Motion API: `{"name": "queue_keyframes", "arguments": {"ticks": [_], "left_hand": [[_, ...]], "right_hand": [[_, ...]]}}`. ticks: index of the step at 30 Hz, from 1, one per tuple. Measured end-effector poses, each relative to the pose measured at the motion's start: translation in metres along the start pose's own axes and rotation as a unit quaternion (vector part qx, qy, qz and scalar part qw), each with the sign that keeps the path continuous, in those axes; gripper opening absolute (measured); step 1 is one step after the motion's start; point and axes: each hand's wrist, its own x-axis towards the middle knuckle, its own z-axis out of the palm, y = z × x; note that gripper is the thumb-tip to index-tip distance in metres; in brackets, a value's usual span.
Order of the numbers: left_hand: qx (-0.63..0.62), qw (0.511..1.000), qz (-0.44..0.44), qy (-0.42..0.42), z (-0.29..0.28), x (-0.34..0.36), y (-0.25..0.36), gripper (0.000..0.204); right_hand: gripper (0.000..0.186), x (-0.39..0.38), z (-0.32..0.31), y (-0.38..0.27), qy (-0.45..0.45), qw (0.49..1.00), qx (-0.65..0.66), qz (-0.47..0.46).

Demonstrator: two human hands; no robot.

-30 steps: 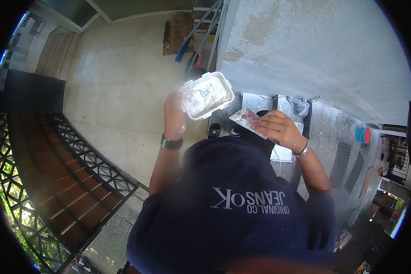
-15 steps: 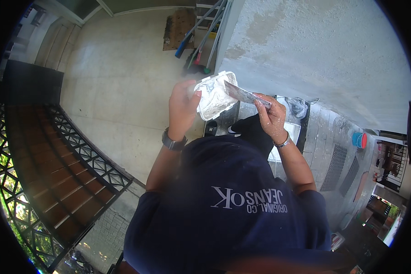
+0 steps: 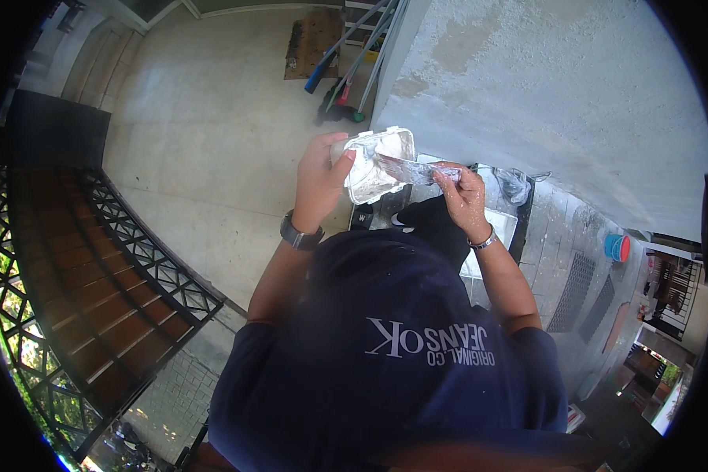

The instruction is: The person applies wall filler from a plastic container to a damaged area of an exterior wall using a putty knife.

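In my left hand (image 3: 321, 177) is a white plastic tub (image 3: 407, 143), gripped at its left side with the thumb over the rim. White paste (image 3: 367, 179) coats the inside of the tub. My right hand (image 3: 466, 198), speckled with white, is closed round the handle end of a putty knife (image 3: 407, 169). The knife's smeared blade reaches into the tub, its tip against the paste. Both hands are held out in front of my body, beside the wall.
A rough grey-white wall (image 3: 543, 94) with patchy areas rises on the right. Brooms and mops (image 3: 362, 59) lean at its far corner near a brown mat (image 3: 313, 46). A blue and red bucket (image 3: 617, 247) and a plastic bag (image 3: 513, 186) lie along the wall. A black metal gate (image 3: 118, 275) stands left.
The putty knife has shifted left and turned flatter, its blade deeper over the paste. The tub has moved slightly right with my left hand.
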Motion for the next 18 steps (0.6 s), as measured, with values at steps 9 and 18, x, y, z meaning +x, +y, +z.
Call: {"name": "queue_keyframes", "arguments": {"ticks": [9, 18], "left_hand": [[-0.052, 0.998, -0.039, -0.028, 0.014, -0.005, 0.000, 0.033], [0.021, 0.999, -0.028, 0.005, 0.017, -0.011, -0.030, 0.030]], "right_hand": [[0.018, -0.003, 0.017, -0.001, -0.022, 0.996, 0.041, 0.070], [0.021, 0.001, 0.032, -0.015, 0.013, 0.986, 0.086, 0.142]]}}
